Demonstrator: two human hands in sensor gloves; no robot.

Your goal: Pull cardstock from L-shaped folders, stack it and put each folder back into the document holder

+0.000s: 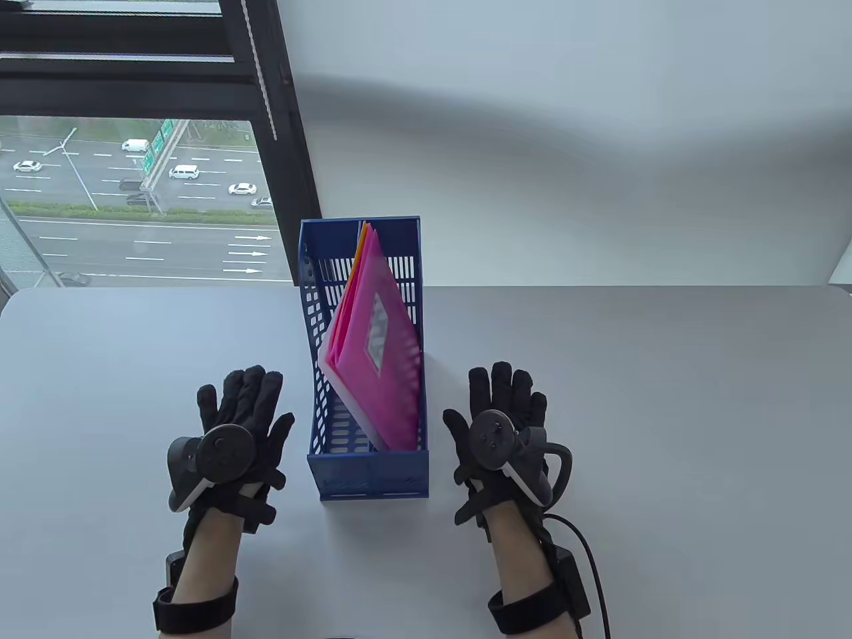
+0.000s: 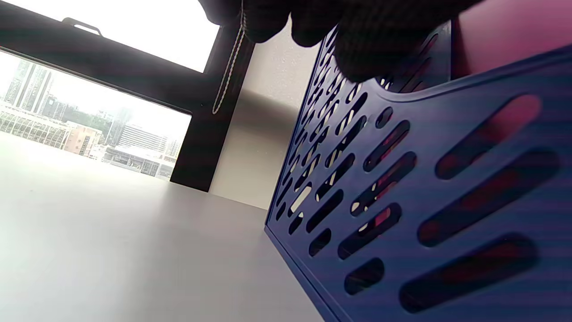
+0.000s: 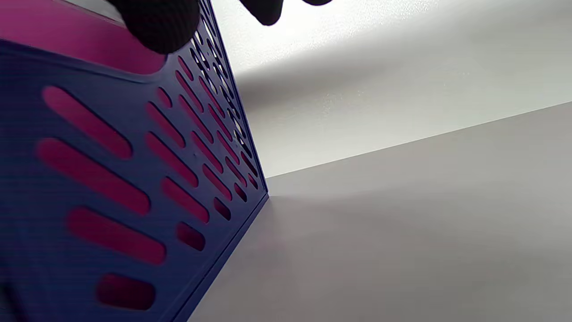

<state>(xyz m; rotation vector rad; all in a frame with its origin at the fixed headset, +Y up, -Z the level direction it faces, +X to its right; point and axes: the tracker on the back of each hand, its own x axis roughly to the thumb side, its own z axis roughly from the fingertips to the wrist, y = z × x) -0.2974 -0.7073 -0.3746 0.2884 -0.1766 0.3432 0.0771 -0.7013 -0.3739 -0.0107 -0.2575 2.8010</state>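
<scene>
A blue slotted document holder (image 1: pixel 319 413) stands upright at the middle of the white table. Several folders lean inside it, a pink one (image 1: pixel 373 333) in front with orange and white ones behind. My left hand (image 1: pixel 243 413) hovers just left of the holder, fingers straight, holding nothing. My right hand (image 1: pixel 506 399) hovers just right of it, fingers straight and empty too. In the left wrist view the holder's slotted wall (image 2: pixel 402 188) fills the right side, pink showing through the slots. The right wrist view shows the opposite wall (image 3: pixel 134 179) with pink behind it.
The white table (image 1: pixel 665 413) runs to a white wall at the back. A window with a dark frame (image 1: pixel 279 133) stands at the back left. A cable (image 1: pixel 586 552) trails from my right wrist.
</scene>
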